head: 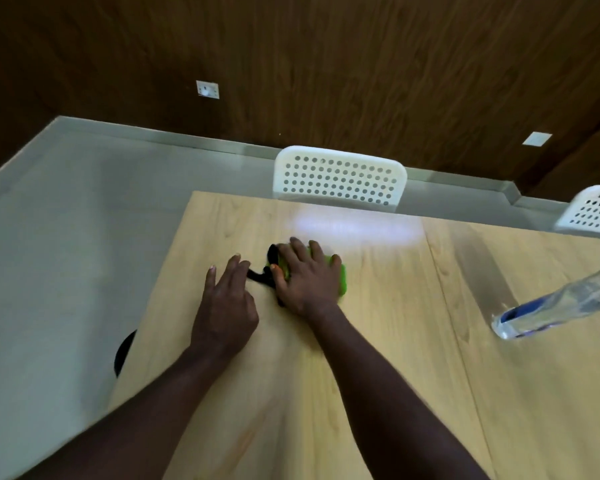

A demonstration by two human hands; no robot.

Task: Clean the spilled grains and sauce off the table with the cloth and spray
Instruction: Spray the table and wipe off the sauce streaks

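My right hand lies flat, fingers spread, pressing a green cloth onto the light wooden table. A dark smear or dark part shows at the cloth's left edge, between my two hands. My left hand rests on the table just left of the cloth, fingers together and slightly curled, holding nothing. A clear spray bottle with a blue label stands on the table far to the right. No loose grains are visible.
Two white perforated chairs stand at the table's far edge, one in the middle and one at the right. The table's left edge runs close to my left hand, with grey floor beyond. A dark round object sits under that edge.
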